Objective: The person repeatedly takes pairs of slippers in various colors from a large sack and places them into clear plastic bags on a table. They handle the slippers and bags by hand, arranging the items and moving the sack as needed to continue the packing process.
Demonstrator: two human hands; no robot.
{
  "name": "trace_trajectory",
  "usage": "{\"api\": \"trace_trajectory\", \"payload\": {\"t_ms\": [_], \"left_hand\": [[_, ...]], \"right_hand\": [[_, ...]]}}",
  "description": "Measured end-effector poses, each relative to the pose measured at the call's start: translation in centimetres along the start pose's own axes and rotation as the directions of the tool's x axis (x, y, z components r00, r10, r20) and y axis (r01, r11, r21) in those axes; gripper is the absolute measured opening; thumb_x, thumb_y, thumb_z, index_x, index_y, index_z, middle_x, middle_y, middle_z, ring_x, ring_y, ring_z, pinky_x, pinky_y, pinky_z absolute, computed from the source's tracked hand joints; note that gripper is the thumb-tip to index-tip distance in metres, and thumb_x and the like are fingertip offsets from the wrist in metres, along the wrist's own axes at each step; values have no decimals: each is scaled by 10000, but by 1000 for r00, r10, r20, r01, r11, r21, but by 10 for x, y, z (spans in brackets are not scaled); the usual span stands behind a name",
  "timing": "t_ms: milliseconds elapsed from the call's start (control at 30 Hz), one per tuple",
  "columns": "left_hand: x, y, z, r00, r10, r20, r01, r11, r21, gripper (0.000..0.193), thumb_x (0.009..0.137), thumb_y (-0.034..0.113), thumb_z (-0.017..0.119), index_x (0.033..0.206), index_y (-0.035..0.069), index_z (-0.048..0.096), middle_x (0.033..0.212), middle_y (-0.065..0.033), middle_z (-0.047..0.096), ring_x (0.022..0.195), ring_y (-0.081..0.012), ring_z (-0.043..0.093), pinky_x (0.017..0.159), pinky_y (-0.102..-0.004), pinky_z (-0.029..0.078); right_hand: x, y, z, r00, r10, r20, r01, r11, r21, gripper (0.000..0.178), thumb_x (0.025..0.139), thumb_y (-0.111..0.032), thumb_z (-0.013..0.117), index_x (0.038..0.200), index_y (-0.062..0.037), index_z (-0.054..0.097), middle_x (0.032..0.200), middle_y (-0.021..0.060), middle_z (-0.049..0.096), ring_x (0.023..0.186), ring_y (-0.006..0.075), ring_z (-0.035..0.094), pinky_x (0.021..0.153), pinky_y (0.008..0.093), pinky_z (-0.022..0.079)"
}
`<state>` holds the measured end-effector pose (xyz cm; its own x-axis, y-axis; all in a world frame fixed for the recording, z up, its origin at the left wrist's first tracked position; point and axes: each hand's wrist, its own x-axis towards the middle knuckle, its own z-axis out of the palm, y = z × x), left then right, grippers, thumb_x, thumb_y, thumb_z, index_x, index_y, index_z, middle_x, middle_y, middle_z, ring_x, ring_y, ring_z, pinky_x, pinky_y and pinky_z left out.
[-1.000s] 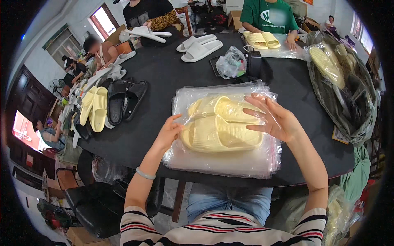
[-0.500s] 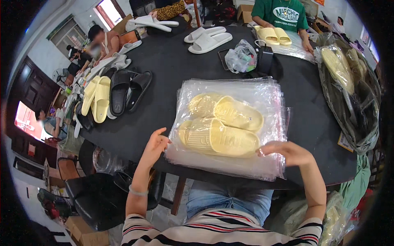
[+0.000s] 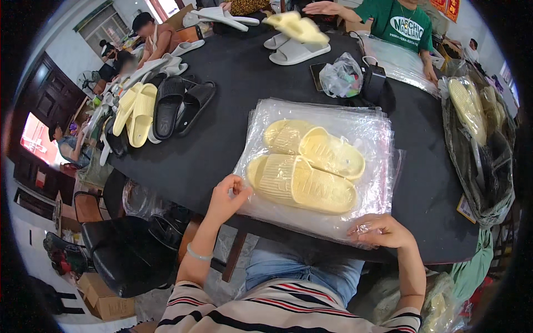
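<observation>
A pair of pale yellow slide slippers (image 3: 327,191) lies side by side in front of me, with clear film glinting over them. Beneath them is a stack of clear plastic bags (image 3: 266,111). At the left edge, close to a slipper's toe end, my left hand (image 3: 226,201) has thumb and fingers closed on the bag's plastic. My right hand (image 3: 386,230) pinches the bag at its near right corner, beside the heel end. The exact fingertip grip is partly hidden by shine.
Blurred yellow slippers (image 3: 297,28) are above grey slippers (image 3: 300,53) near a co-worker's outstretched hand (image 3: 325,8). Black slippers (image 3: 168,108) and other yellow slippers (image 3: 141,114) sit at left. A plastic bundle (image 3: 340,76) and black device (image 3: 373,82) stand beyond the stack; a large sack (image 3: 477,172) is at right.
Both my hands have closed on the bag; the right one has come nearer to me. Across the table, the co-worker's yellow slippers have left the bag stack and moved left.
</observation>
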<state>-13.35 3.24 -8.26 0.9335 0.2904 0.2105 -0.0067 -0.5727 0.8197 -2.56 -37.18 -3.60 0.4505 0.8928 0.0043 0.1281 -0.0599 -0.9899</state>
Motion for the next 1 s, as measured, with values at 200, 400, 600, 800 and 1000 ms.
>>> {"api": "trace_trajectory", "payload": {"t_ms": [200, 400, 600, 800, 1000], "left_hand": [[-6, -28, -17, 985, -168, -30, 149, 932, -330, 158, 825, 26, 692, 793, 50, 539, 734, 12, 520, 676, -50, 459, 623, -219, 381], [-16, -4, -38, 946, -324, 19, 283, 794, -538, 204, 853, -37, 632, 999, 40, 512, 769, -34, 568, 686, -105, 562, 620, -228, 438], [-28, -18, -31, 958, -268, -101, 166, 807, -567, 181, 915, -14, 551, 1084, 16, 493, 792, -46, 583, 714, -100, 538, 646, -227, 416], [-41, -24, -18, 938, -278, -208, 138, 849, -510, 202, 916, -25, 530, 1108, 20, 482, 786, -22, 552, 719, -83, 513, 673, -212, 400], [-48, -3, -29, 979, -61, -196, 62, 998, 1, 245, 876, -46, 567, 1108, 21, 526, 804, -19, 525, 753, -104, 506, 688, -225, 407]], "right_hand": [[-4, 32, -10, 989, 143, 27, -145, 983, 114, 150, 890, -101, 648, 961, 19, 703, 963, 110, 697, 922, 179, 639, 823, 308, 490], [-6, 34, -9, 988, 157, -4, -154, 973, 172, 151, 905, -93, 625, 959, 27, 699, 960, 115, 695, 943, 187, 639, 851, 313, 487], [-4, 33, -8, 987, 153, -45, -139, 963, 232, 152, 915, -87, 606, 943, 35, 694, 998, 126, 693, 952, 202, 637, 861, 332, 484], [-2, 27, -5, 977, 167, -134, -130, 960, 248, 187, 914, -130, 611, 914, 40, 689, 1052, 144, 683, 1003, 231, 618, 884, 354, 459], [-3, 1, -19, 997, -76, 27, 74, 996, 47, 247, 930, -176, 551, 962, 12, 710, 1146, 173, 646, 1112, 298, 562, 988, 398, 391]]}}
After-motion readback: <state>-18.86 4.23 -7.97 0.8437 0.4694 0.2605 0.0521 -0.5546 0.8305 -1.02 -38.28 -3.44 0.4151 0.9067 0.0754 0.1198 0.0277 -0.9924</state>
